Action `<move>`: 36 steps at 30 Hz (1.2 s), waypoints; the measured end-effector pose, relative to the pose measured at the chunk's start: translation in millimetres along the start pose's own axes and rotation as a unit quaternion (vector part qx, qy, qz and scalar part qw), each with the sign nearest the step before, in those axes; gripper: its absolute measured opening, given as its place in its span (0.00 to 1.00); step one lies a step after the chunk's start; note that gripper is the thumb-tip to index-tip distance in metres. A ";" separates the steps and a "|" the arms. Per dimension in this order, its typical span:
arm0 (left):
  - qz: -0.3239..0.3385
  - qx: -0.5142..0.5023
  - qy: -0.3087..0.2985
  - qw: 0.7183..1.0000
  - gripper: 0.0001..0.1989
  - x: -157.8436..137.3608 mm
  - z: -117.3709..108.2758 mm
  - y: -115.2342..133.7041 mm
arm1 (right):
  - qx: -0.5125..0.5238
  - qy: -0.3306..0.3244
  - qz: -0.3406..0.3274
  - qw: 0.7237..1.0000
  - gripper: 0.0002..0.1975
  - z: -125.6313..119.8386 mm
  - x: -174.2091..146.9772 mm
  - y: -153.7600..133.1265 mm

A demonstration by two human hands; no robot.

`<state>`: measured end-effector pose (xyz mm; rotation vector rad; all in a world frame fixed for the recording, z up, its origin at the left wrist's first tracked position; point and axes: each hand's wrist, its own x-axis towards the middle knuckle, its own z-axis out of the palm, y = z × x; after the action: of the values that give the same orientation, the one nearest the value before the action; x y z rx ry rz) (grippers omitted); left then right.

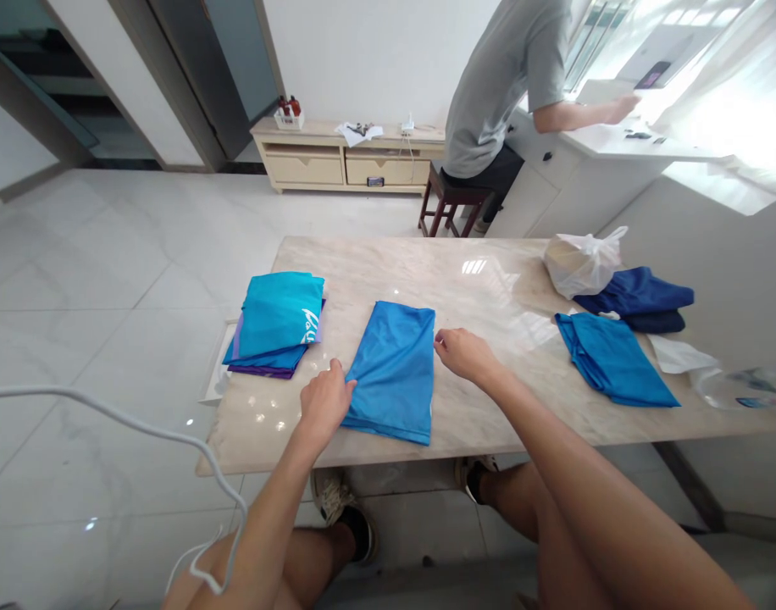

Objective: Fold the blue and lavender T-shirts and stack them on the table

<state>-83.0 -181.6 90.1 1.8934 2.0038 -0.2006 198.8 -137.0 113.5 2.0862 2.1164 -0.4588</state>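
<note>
A folded blue cloth lies flat on the marble-patterned table in front of me, with creases running from its left side. My left hand pinches its left edge between thumb and fingers. At the opposite edge, my right hand is closed, its fingertips pinching the cloth's right border near the upper corner. Left of my left hand is a stack of folded cloths, turquoise with white lettering on top and purple and blue layers beneath.
Another folded blue cloth, dark blue fabric and a tied white plastic bag lie on the table's right. A white cable hangs at left. A person in grey sits beyond, beside a low cabinet.
</note>
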 end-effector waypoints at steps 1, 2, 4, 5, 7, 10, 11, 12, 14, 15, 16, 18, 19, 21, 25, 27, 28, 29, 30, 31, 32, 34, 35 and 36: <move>-0.001 0.015 -0.002 1.000 0.21 0.1 -0.4 -1.1 | -0.012 -0.017 -0.009 1.000 0.18 0.8 -4.0 -1.0; 0.002 0.025 -0.005 1.000 0.20 0.5 -0.6 -1.7 | -0.018 -0.031 -0.026 0.999 0.17 2.0 -8.1 -3.1; 0.012 0.041 -0.016 0.999 0.17 2.1 -0.9 -2.4 | -0.018 -0.052 -0.083 0.995 0.15 5.7 -17.4 -10.1; 0.019 0.047 -0.027 0.998 0.15 3.1 -1.4 -3.1 | -0.016 -0.060 -0.118 0.991 0.14 8.2 -22.8 -14.8; 0.032 0.052 -0.057 0.997 0.11 5.0 -3.1 -5.7 | -0.017 -0.073 -0.185 0.980 0.13 14.8 -35.2 -25.2; 0.031 0.058 -0.080 0.995 0.12 6.5 -5.9 -11.0 | -0.027 -0.090 -0.248 0.964 0.13 26.7 -56.1 -38.0; 0.022 0.064 -0.071 0.995 0.14 7.0 -6.3 -12.1 | -0.031 -0.102 -0.255 0.961 0.14 30.2 -62.5 -40.1; 0.013 0.070 -0.053 0.996 0.17 7.8 -6.2 -12.6 | -0.032 -0.120 -0.255 0.959 0.14 33.0 -68.0 -40.8; 0.008 0.069 -0.007 0.998 0.20 11.3 -4.1 -10.8 | -0.022 -0.173 -0.231 0.957 0.13 36.3 -74.9 -37.5; 0.016 0.057 0.014 0.998 0.20 14.0 -2.2 -8.4 | -0.014 -0.203 -0.211 0.956 0.12 37.0 -75.6 -33.7; 0.030 0.037 0.031 0.998 0.19 17.2 0.3 -5.0 | -0.005 -0.226 -0.189 0.956 0.12 37.5 -74.2 -28.8; 0.055 -0.019 0.047 0.997 0.18 24.0 6.5 4.1 | 0.003 -0.232 -0.135 0.963 0.12 39.1 -66.1 -17.0; 0.058 -0.045 0.048 0.996 0.18 27.0 9.9 9.3 | 0.006 -0.214 -0.102 0.972 0.13 40.6 -60.0 -11.1; 0.048 -0.081 0.046 0.994 0.18 31.2 16.5 19.4 | 0.035 -0.150 -0.035 0.987 0.13 45.3 -46.4 -1.3; 0.019 -0.117 0.047 0.992 0.19 38.1 26.4 32.5 | 0.201 -0.054 0.070 0.976 0.17 58.2 -25.6 5.1; 0.002 -0.173 0.036 0.984 0.20 45.1 29.4 34.7 | 0.272 -0.027 0.106 0.956 0.21 64.5 -20.5 3.5; -0.002 -0.220 0.020 0.975 0.20 49.4 30.8 35.3 | 0.298 -0.017 0.124 0.946 0.22 67.1 -18.7 2.5; -0.003 -0.275 -0.003 0.961 0.19 53.7 32.1 35.9 | 0.320 -0.009 0.141 0.937 0.23 69.3 -17.1 1.9; -0.003 -0.330 -0.029 0.944 0.19 57.3 33.6 36.6 | 0.339 -0.005 0.159 0.927 0.22 71.1 -15.6 1.8; -0.004 -0.375 -0.049 0.926 0.19 59.9 35.1 37.5 | 0.354 -0.005 0.174 0.919 0.21 72.3 -14.1 2.0; -0.004 -0.407 -0.060 0.912 0.20 61.2 36.6 38.6 | 0.365 -0.011 0.182 0.913 0.18 73.1 -12.6 2.7; 0.000 -0.433 -0.059 0.899 0.21 60.0 39.4 41.0 | 0.372 -0.040 0.176 0.910 0.12 73.8 -10.0 4.2; 0.008 -0.439 -0.056 0.897 0.22 58.1 40.4 41.9 | 0.370 -0.057 0.166 0.912 0.11 74.0 -8.9 4.6; 0.018 -0.447 -0.054 0.893 0.22 55.9 41.0 42.4 | 0.367 -0.070 0.154 0.915 0.11 74.2 -7.9 4.6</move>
<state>-35.6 -140.5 38.5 1.2669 1.5553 0.5331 195.0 -167.3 45.3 2.5731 1.6204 -1.4823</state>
